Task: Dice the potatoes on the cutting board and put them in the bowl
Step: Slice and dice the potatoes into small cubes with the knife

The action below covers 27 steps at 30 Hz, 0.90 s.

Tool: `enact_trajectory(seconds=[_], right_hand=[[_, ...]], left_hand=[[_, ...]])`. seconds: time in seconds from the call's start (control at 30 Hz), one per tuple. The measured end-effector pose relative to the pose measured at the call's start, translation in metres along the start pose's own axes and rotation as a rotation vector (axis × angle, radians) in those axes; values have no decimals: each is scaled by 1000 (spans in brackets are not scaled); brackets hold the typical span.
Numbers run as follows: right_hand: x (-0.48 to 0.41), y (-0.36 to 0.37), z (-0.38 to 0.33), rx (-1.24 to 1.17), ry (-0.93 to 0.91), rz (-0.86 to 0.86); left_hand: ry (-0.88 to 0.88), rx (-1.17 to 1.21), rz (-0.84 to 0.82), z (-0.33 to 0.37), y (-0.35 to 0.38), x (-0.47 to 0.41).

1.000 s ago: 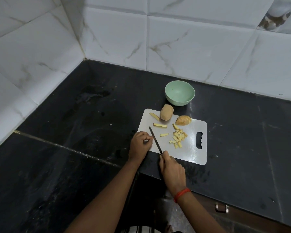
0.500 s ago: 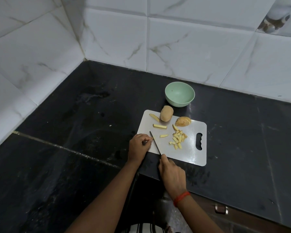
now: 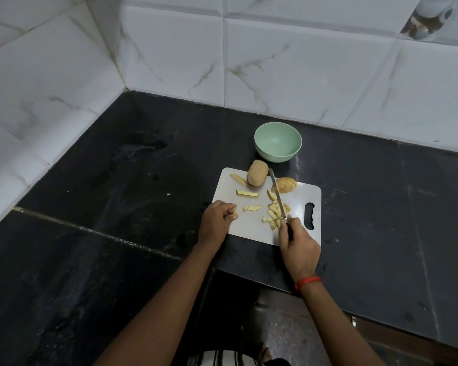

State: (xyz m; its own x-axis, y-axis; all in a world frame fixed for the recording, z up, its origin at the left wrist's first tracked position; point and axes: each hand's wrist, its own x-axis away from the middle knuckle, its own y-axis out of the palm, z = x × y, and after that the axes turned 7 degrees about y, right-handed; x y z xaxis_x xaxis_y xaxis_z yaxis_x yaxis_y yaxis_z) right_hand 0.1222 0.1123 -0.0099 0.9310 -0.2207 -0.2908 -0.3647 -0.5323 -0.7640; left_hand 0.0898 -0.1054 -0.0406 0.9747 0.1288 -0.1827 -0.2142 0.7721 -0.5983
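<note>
Your black desk (image 3: pixel 117 233) fills a white-tiled corner (image 3: pixel 169 62). Yellow potato bits (image 3: pixel 271 214) lie on the cutting board (image 3: pixel 251 228) under the knife (image 3: pixel 275 188) your right grip (image 3: pixel 299 249) clamps. Whether your curled left grip (image 3: pixel 214 220) holds anything, I cannot tell.

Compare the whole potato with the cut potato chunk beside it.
The whole potato is uncut and taller; the cut potato chunk sits lower, a pale cut edge showing. The whole potato lies left of the knife blade, the chunk right. Both rest on the cutting board.
</note>
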Motion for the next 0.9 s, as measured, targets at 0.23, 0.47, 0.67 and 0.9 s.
enact_trajectory(seconds=[0.23,0.47,0.67,0.9], right_hand=[[-5,11,20,-103,85,-41],[-6,11,21,-98,93,-63],[-6,9,20,-101,89,-67],[-6,9,20,-107,86,-79]], left_hand=[[39,-32,-89,33,25,-17],[136,-68,14,45,32,-24],[269,-297,-127,26,18,-54],[269,-276,35,13,13,-23]])
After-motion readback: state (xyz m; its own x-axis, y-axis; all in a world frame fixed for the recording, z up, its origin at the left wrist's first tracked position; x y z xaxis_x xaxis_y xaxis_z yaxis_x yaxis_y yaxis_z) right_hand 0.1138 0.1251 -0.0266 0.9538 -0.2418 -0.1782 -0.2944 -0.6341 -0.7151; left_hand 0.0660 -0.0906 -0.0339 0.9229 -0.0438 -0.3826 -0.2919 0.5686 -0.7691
